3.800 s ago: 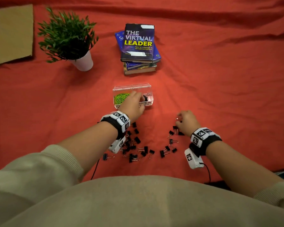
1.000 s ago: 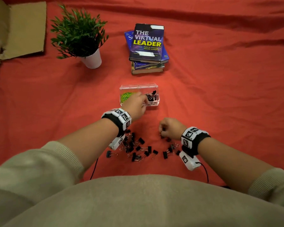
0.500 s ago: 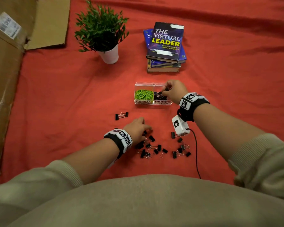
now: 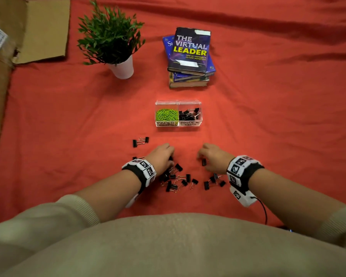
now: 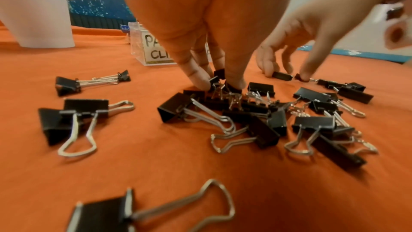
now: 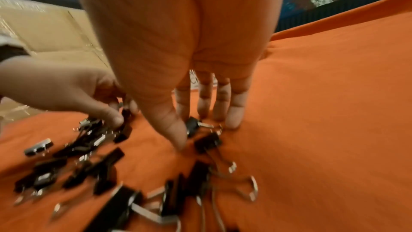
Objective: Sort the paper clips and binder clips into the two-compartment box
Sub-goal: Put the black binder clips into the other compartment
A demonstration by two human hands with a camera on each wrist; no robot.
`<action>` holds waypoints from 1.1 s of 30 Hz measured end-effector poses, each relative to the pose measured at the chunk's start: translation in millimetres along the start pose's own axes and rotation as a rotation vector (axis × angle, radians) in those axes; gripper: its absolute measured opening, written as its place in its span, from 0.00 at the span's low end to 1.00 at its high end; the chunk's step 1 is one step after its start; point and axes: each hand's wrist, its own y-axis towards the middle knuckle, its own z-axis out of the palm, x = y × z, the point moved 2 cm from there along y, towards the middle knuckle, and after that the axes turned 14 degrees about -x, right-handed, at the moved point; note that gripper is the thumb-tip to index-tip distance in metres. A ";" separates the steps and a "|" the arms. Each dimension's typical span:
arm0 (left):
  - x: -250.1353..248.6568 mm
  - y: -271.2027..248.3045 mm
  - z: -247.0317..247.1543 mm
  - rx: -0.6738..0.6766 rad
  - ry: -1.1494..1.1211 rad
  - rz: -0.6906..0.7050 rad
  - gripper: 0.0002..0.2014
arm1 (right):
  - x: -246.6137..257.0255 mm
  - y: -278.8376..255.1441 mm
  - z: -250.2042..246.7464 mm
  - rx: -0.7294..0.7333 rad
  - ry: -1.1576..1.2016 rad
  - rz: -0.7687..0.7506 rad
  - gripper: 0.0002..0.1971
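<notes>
Both hands reach down into a scatter of black binder clips (image 4: 178, 177) lying on the red cloth (image 4: 268, 136), near the person's body. The left hand (image 4: 161, 156) has its thumb and fingers curled onto a small binder clip (image 5: 215, 79) at the far edge of the pile, pinching it; the clip still touches the heap beneath. The right hand (image 4: 214, 157) is also fingers-down on the cloth, thumb and forefinger closing round one clip (image 6: 192, 126) that lies flat. The right wrist view is blurred, so it is not certain that this clip is fully gripped.

The clear two-compartment box (image 4: 178, 124) stands beyond the hands, well apart from them. Its left compartment, labelled for paper clips, holds green paper clips (image 4: 166, 115); the right one, labelled for binder clips, holds several black ones (image 4: 188, 115). Two joined clips (image 4: 140, 141) lie alone to the left, between box and pile.

Farther back stand a potted plant (image 4: 112, 41) and a stack of books (image 4: 189, 56). Cardboard (image 4: 28, 31) lies along the left edge.
</notes>
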 end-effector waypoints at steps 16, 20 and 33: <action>-26.2 -2.8 5.3 -0.034 -0.093 0.069 0.11 | -15.3 -29.0 13.2 -0.108 0.041 0.149 0.12; -28.8 -7.5 15.5 0.047 0.043 0.099 0.17 | -13.3 -25.9 17.4 -0.102 0.075 0.153 0.11; -21.8 -3.8 16.0 0.044 0.006 0.007 0.11 | 20.2 74.1 -72.4 -0.464 0.359 0.212 0.09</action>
